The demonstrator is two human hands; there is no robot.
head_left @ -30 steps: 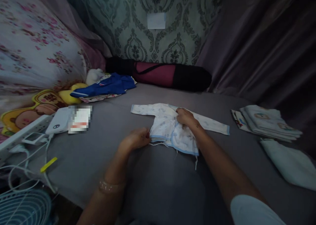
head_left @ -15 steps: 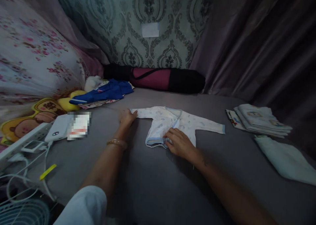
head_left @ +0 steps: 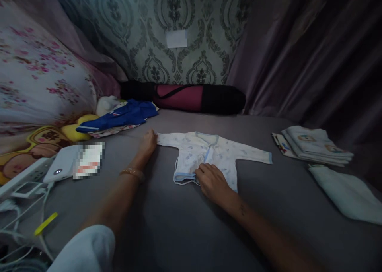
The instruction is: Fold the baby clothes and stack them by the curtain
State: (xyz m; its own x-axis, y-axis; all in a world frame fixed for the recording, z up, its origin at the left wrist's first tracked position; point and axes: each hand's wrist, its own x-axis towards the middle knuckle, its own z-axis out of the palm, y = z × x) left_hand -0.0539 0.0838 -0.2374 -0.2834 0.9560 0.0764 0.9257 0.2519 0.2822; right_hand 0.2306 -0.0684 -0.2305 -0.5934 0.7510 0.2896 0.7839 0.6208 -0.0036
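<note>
With the small white shirt (head_left: 215, 150) spread on the grey sheet (head_left: 167, 220), my left hand (head_left: 148, 140) pinches its cuff and my right hand (head_left: 211, 180) presses its lower front, apart, probably to keep it flat.

Hidden, cropped and unclear parts, head view.
Left hand (head_left: 148, 141), closed on one cuff of the white shirt (head_left: 222, 158), hides that sleeve end; right hand (head_left: 213, 182) covers part of front and lower hem, its fingertips out of sight, grip unclear. Tattoo (head_left: 242, 209) on right wrist too small to make out. Card (head_left: 89, 160) by the power strip (head_left: 25, 176) pixelated, unreadable; lettering on yellow cushion (head_left: 44, 138) blurred. Left edge crops cushion and strip; bottom edge cuts both arms; right edge clips pale cloth (head_left: 349, 194).
</note>
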